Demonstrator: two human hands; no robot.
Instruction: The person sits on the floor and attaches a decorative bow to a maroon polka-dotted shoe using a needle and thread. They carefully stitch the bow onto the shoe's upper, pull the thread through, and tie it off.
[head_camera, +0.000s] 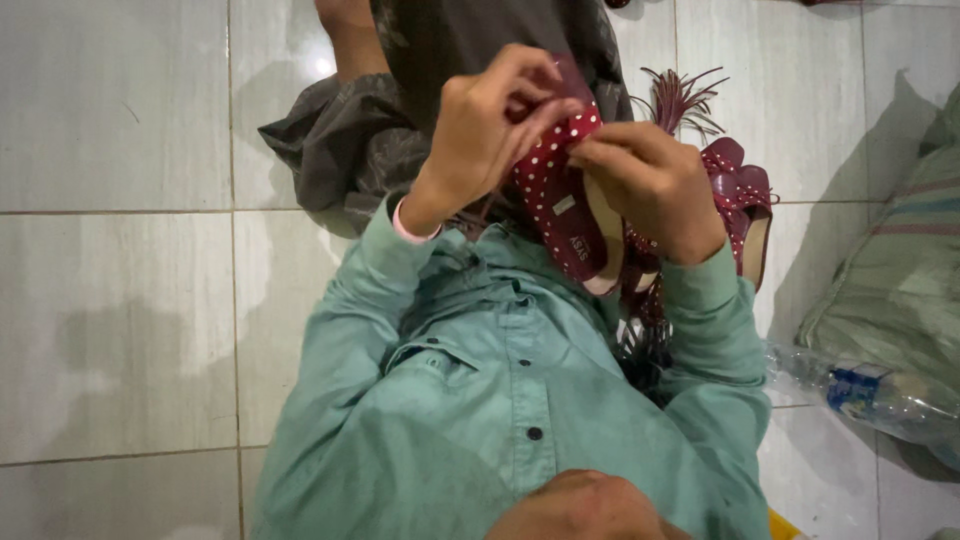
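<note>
I hold a dark red shoe with white polka dots (552, 195) up in front of my chest. My left hand (487, 125) pinches a small piece at the shoe's upper edge with thumb and fingers. My right hand (652, 185) grips the shoe's side, fingers curled over its pale insole. A second dark red shoe (742, 195) with a bow lies just right of my right hand. Both arms wear teal shirt sleeves.
A dark grey cloth (345, 140) covers my lap on the pale tiled floor (110, 300). A maroon tassel bunch (680, 100) sticks up behind the shoes. A woven sack (895, 290) and a clear plastic bottle (870, 395) lie at the right.
</note>
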